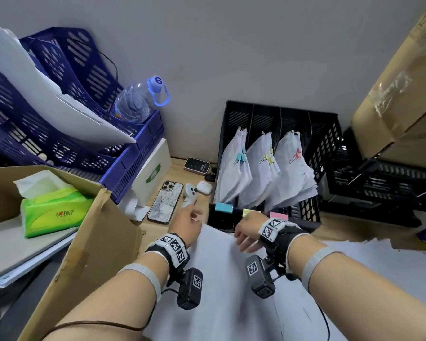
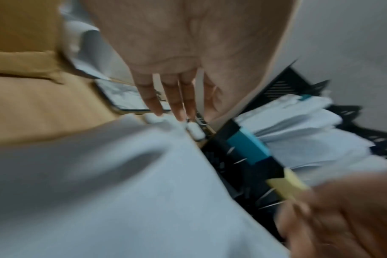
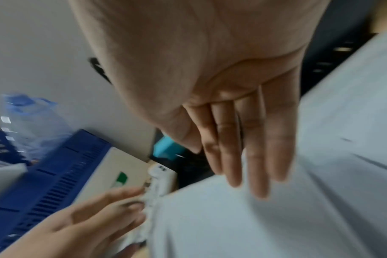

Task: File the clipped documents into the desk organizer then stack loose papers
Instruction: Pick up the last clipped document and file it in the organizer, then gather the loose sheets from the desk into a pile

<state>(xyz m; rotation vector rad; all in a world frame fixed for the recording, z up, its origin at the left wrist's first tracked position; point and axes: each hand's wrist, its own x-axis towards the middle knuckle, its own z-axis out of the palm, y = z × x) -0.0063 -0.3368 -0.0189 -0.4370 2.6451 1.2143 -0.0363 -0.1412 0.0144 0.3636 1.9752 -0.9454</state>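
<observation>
My forearms frame the loose papers (image 1: 221, 267) — left hand (image 1: 186, 223) at their left edge, right hand (image 1: 247, 233) above, both loose-fingered, grasping nothing.

Both forearms reach forward over the loose papers (image 1: 226, 267), each wrist strapped with a black band bearing coded tags and a small camera slung beneath. The left hand (image 1: 186, 223) sits at the near left corner of the top sheet, fingers extended and close together, palm down. The right hand (image 1: 247, 233) hovers over the sheet's far edge, its straight fingers (image 3: 250, 157) angled down toward the paper. Whether either hand touches the sheet is lost to blur.
</observation>
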